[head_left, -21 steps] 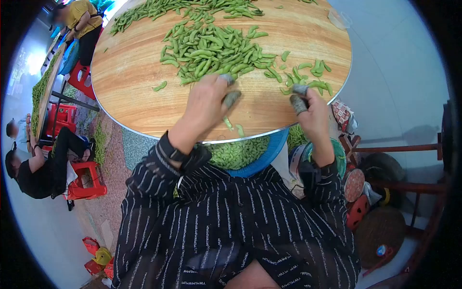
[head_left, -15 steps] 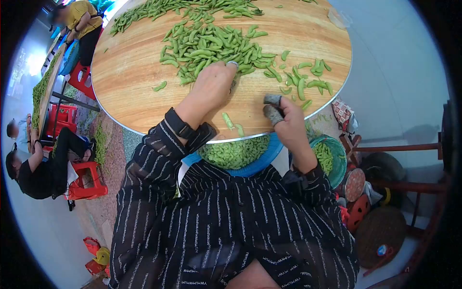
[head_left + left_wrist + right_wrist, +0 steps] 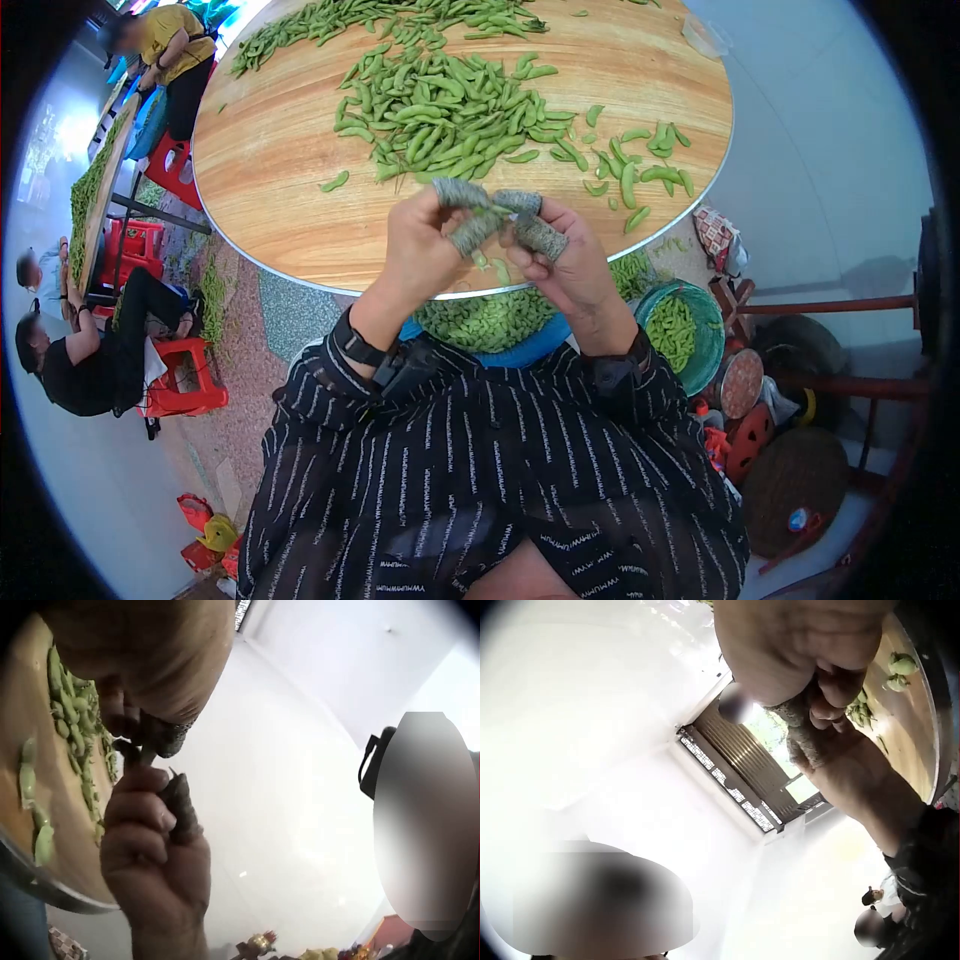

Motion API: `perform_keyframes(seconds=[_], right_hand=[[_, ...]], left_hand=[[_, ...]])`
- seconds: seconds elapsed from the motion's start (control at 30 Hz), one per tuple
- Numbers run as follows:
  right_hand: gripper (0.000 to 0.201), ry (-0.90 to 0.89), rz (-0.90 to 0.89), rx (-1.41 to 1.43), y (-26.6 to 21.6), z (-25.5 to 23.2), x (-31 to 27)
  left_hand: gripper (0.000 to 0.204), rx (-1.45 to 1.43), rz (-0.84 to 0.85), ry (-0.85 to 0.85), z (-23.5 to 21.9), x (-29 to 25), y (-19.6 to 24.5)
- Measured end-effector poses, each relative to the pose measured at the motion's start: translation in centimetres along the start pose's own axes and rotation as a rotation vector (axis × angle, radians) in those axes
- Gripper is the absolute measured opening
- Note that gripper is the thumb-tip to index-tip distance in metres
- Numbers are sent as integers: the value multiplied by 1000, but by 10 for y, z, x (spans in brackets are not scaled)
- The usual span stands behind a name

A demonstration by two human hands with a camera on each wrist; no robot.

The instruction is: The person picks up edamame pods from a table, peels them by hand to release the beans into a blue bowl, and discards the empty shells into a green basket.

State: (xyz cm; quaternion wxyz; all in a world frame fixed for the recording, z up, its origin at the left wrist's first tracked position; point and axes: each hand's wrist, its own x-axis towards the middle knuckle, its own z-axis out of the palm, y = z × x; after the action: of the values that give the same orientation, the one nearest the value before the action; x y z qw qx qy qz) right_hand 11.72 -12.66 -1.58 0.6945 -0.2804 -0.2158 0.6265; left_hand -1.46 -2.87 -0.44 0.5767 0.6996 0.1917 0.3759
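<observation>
Both hands meet above the near edge of the round wooden table [image 3: 290, 200], with grey wrapping on thumbs and forefingers. The left hand [image 3: 420, 245] pinches a green pod [image 3: 496, 210] from one side, and the right hand [image 3: 580, 270] pinches it from the other. The wrapped fingers hide most of the pod. Beyond them lies a heap of green pods [image 3: 450, 110]. In the left wrist view the right hand [image 3: 161, 862] has its other fingers curled. Two pale green pods [image 3: 43, 840] lie near the table's rim.
Below the table edge is a blue basin [image 3: 520, 352] of green beans [image 3: 480, 322]. A green basket [image 3: 712, 335] of pods stands at the right. More loose pods [image 3: 628, 185] lie on the table's right side. People sit at another table [image 3: 105, 180] on the left.
The left hand has drawn back from the heap toward the body. The right hand has moved left from the loose pods, and the fingertips have come together around a pod.
</observation>
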Motion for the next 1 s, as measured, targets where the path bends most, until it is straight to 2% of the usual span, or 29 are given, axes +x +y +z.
perform_keyframes(seconds=[0.03,0.07,0.13,0.17,0.23,0.27,0.33,0.37,0.43,0.47,0.53,0.57,0.6,0.63,0.67,0.7,0.73,0.77,0.8,0.87,1.0], right_hand=[[24,1,-9,-18,0,-2,0],[24,2,-8,-20,0,-3,-1],[21,35,-79,-363,-1,-5,-2],[21,35,-78,-364,-3,-2,-3],[18,68,-179,-750,-8,6,-6],[18,67,-180,-750,-8,7,-6],[20,4,-284,-891,-8,6,-6],[20,5,-284,-892,-8,5,-7],[23,-40,-274,-972,-7,2,-9],[23,-42,-274,-972,-5,4,-9],[22,114,-341,-860,0,12,-11],[22,113,-343,-860,-2,14,-12],[20,171,-235,-732,-5,14,-15],[18,226,-126,-603,-7,14,-17],[18,226,-126,-604,-8,13,-19],[15,164,-26,-492,-9,11,-21],[13,105,73,-378,-9,10,-23],[13,110,75,-377,-9,10,-23],[13,126,80,-340,-8,11,-23],[14,142,85,-301,-6,12,-23],[11,197,108,-312,-5,15,-19]], left_hand=[[18,144,80,-42,-1,-4,-1],[18,143,80,-41,-3,-8,1],[14,215,-59,-149,-5,-13,7],[14,214,-59,-148,-6,-12,8],[18,243,-185,-319,-9,-12,10],[18,244,-184,-318,-12,-11,10],[20,-358,-658,-425,-16,-11,8],[20,-359,-657,-426,-15,-11,10],[16,-742,-904,-276,-11,-13,16],[16,-742,-903,-275,-8,-17,15],[15,-768,-797,-228,-4,-23,9],[11,-572,-698,-261,-5,-22,8],[11,-572,-696,-261,-3,-24,7],[9,-249,-479,-173,1,-27,6],[9,70,-258,-83,3,-28,4],[9,69,-258,-84,1,-28,3],[12,330,-43,-123,-1,-28,2],[16,588,176,-160,-2,-28,1],[16,585,173,-164,-1,-28,3],[24,767,398,-142,1,-25,10],[24,853,467,-184,-1,-27,2]])
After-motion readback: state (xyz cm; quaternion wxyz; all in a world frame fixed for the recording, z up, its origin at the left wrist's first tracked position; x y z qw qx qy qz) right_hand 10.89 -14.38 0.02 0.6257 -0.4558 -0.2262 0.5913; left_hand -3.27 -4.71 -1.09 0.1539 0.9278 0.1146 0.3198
